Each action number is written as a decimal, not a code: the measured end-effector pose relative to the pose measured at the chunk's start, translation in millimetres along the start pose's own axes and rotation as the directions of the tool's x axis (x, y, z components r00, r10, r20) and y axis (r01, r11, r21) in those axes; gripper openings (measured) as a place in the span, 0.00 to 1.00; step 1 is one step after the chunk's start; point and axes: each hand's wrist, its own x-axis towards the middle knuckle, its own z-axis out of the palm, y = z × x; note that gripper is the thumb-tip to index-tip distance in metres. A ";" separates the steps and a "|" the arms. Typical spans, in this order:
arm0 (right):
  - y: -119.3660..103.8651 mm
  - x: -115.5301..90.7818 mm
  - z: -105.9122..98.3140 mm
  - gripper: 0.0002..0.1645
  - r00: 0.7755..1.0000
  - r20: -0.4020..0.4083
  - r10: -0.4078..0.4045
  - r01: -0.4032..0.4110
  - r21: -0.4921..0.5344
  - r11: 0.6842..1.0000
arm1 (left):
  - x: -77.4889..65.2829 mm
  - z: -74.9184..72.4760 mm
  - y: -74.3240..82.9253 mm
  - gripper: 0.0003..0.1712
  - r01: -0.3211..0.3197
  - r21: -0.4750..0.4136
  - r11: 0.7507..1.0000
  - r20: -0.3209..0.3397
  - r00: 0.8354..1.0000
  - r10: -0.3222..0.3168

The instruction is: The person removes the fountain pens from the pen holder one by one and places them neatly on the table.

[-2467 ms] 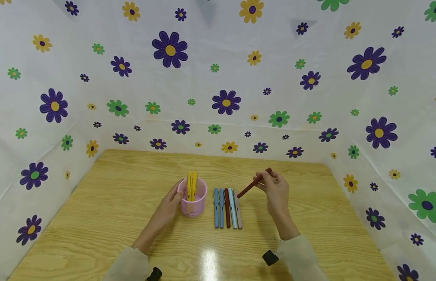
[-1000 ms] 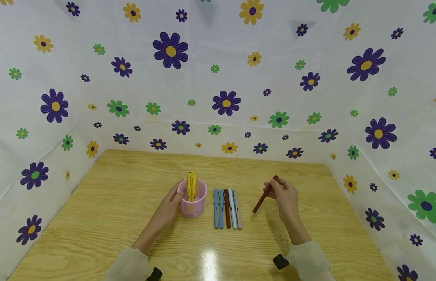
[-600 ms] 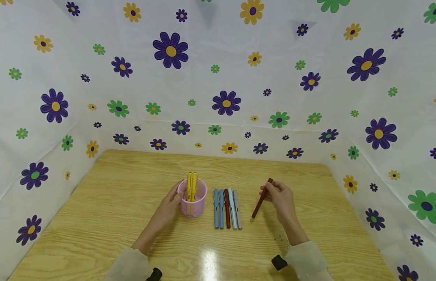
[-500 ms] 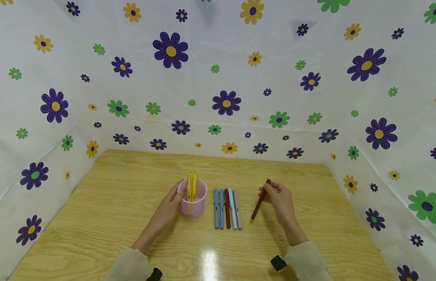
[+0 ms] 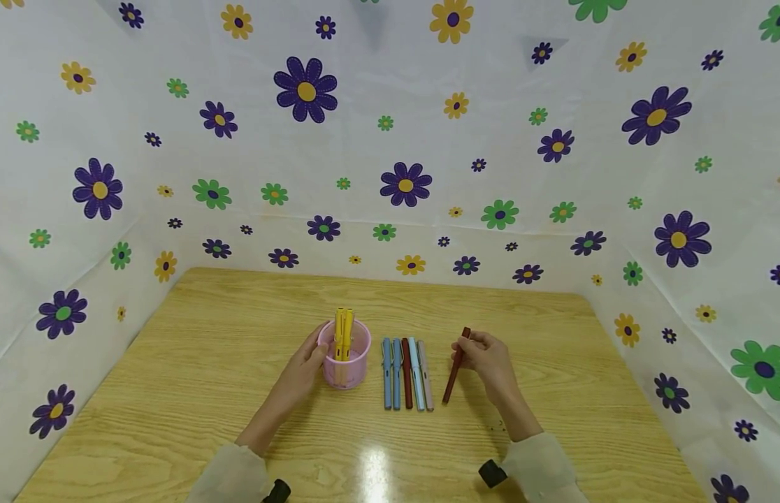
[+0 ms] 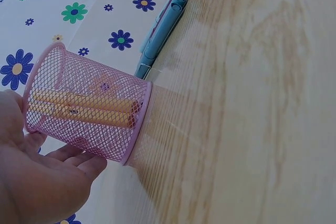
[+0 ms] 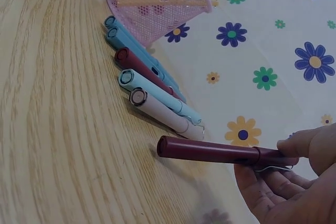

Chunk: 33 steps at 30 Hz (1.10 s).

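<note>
My left hand (image 5: 305, 360) holds the side of a pink mesh pen cup (image 5: 352, 374) that stands upright on the table. Inside it lean two yellow pens (image 5: 343, 334). In my right hand (image 5: 490, 360), thumb and fingers pinch a dark red pen (image 5: 456, 367) near its clip end; it slants with its lower end close to the table. Between the hands lies a row of pens side by side: two blue pens (image 5: 392, 374), another dark red pen (image 5: 407, 374), a light blue pen (image 5: 416, 374) and a pale pinkish-grey pen (image 5: 425, 377) nearest the held one.
The wooden table (image 5: 239, 314) is bounded at the back and sides by a white cloth (image 5: 365, 154) printed with flowers. Black straps or devices (image 5: 493, 474) sit at both sleeves. A bright glare spot lies on the table's front part.
My right hand has carried the dark red pen from above the row out to the right, then lower and back beside the pale pen, turning it steeper. The left hand and cup have stayed put.
</note>
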 end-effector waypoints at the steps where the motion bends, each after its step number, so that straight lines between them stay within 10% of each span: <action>1: 0.9 0.2 0.5 0.20 1.000 0.004 0.003 -0.003 -0.006 1.000 | 0.2 -0.2 -0.3 0.32 -0.005 -0.002 1.000 0.004 1.000 0.005; 33: 16.2 5.7 28.1 0.19 0.996 -0.046 -0.078 0.063 -0.274 0.960 | -0.8 -0.6 2.4 0.32 -0.016 -0.017 1.000 0.018 1.000 0.017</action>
